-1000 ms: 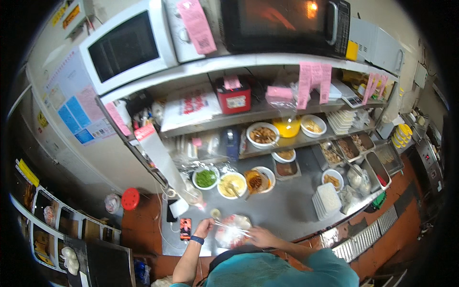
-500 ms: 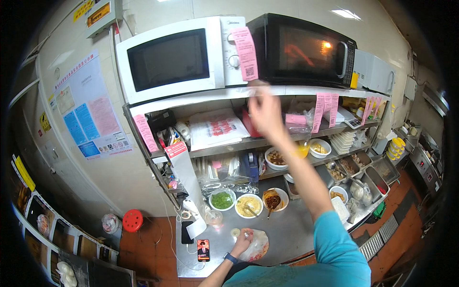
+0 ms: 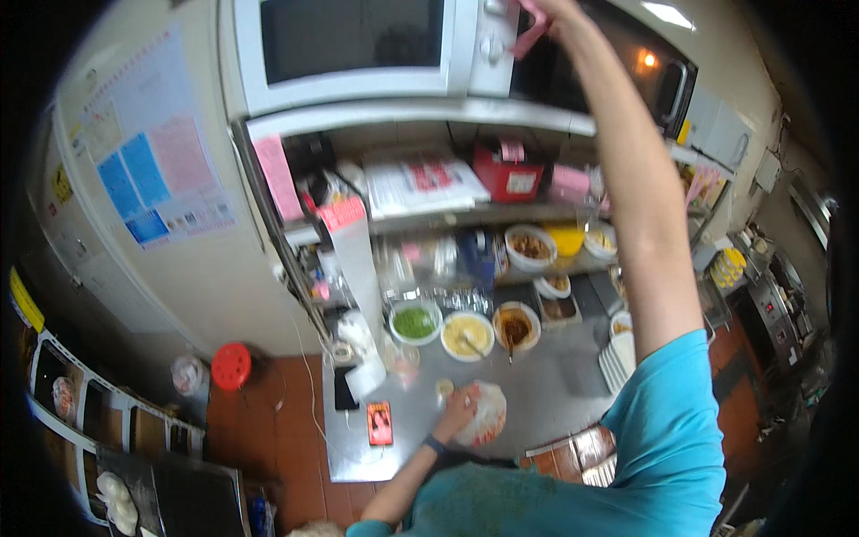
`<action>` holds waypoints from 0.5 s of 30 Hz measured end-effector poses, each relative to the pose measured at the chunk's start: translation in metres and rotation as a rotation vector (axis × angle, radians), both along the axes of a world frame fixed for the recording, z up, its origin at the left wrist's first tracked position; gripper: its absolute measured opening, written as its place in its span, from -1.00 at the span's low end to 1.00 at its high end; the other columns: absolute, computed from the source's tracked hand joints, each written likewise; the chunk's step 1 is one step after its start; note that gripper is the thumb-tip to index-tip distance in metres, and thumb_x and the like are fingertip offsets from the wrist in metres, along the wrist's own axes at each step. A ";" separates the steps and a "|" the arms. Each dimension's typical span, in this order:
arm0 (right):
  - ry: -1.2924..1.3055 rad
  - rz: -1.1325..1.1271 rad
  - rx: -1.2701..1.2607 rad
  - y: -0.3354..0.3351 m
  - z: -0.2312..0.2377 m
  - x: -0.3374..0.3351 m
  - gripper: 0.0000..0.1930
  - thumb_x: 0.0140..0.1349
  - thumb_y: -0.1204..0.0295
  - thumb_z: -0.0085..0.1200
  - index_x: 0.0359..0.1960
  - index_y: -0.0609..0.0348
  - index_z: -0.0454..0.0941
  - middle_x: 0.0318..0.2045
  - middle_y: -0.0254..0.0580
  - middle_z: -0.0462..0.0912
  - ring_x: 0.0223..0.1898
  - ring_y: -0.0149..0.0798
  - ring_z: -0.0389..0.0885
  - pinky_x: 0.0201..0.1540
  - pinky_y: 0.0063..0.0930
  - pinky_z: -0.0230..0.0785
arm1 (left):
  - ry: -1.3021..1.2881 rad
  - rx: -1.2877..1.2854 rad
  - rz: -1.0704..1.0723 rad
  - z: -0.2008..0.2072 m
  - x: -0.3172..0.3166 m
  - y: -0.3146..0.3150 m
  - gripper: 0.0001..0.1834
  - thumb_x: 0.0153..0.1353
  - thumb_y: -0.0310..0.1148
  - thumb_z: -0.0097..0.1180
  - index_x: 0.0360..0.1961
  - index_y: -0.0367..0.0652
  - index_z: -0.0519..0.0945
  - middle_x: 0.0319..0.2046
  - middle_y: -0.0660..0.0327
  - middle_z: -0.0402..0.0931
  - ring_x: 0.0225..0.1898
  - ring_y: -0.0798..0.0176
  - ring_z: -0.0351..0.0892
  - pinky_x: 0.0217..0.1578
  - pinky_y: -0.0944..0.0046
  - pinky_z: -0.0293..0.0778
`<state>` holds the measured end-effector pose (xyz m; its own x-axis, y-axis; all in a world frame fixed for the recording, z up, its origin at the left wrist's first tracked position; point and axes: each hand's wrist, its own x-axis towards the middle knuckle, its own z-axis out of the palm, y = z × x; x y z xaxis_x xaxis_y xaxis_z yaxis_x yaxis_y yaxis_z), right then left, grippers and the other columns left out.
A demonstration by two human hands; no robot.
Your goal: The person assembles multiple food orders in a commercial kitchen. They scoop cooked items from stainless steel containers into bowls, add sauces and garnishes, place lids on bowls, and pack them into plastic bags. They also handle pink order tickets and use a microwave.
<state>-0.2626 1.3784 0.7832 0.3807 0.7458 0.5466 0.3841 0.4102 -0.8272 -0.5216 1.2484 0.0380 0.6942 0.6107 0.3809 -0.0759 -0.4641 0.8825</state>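
At the top of the view my right hand (image 3: 557, 16) is raised in front of the two microwaves, its fingers closed on a pink paper slip (image 3: 531, 34), which hangs folded from them. My left hand (image 3: 458, 412) is down at the steel counter (image 3: 555, 403), gripping the edge of a clear plastic bag (image 3: 488, 422) with whitish and reddish food in it. A small pale round lid or cup (image 3: 445, 387) sits beside that hand. The picture is somewhat blurred.
Behind the bag stand bowls of chopped greens (image 3: 415, 321), yellow paste (image 3: 467, 336) and dark red sauce (image 3: 516, 328). A lit phone (image 3: 379, 423) lies left. Overhead are a white microwave (image 3: 358, 89) and a black microwave (image 3: 658, 85); a red box (image 3: 506, 174) sits on the shelf.
My right arm has risen, and the pink slip that hung on the microwave front is now in my right hand. The view has tilted down. My left hand stays at the bag.
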 end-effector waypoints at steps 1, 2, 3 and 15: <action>-0.083 -0.065 0.054 -0.018 -0.013 -0.004 -0.64 0.39 0.21 0.07 -0.10 0.35 0.59 -0.29 -0.02 0.69 -0.33 -0.12 0.71 -0.28 -0.12 0.62 | -0.011 0.020 -0.002 -0.002 -0.001 -0.002 -0.67 0.36 -0.41 -0.01 0.13 -0.18 0.48 -0.14 0.10 0.59 -0.45 0.33 0.58 -0.39 0.28 0.54; -0.186 -0.195 0.089 -0.042 -0.027 -0.008 -0.62 0.39 0.21 0.08 -0.03 0.33 0.57 -0.22 0.00 0.68 -0.29 -0.13 0.68 -0.28 -0.10 0.60 | -0.022 0.040 -0.005 -0.003 0.001 -0.001 -0.66 0.35 -0.43 0.00 0.14 -0.18 0.49 -0.18 0.11 0.61 -0.46 0.32 0.58 -0.41 0.28 0.54; -0.279 -0.331 0.116 -0.069 -0.052 -0.010 -0.60 0.39 0.21 0.09 0.04 0.32 0.55 -0.15 0.02 0.67 -0.25 -0.14 0.66 -0.28 -0.08 0.58 | -0.041 -0.001 -0.027 -0.001 0.000 0.001 -0.69 0.35 -0.43 0.00 0.10 -0.19 0.50 -0.24 0.15 0.59 -0.47 0.34 0.56 -0.42 0.30 0.52; 0.487 -0.142 -1.146 -0.286 -0.690 -0.087 -0.64 0.14 0.15 0.39 -0.29 0.24 0.73 -0.30 0.00 0.76 -0.23 -0.17 0.75 -0.12 -0.27 0.55 | 0.183 -0.689 -0.254 0.074 -0.006 0.020 -0.86 0.34 -0.47 0.00 -0.11 -0.19 0.52 -0.44 0.29 0.46 -0.51 0.46 0.47 -0.49 0.41 0.41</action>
<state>-0.3495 1.0925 0.0931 0.4767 0.6342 -0.6087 -0.0800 -0.6582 -0.7485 -0.5274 1.2681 0.1119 0.8608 0.4818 -0.1642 0.0688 0.2095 0.9754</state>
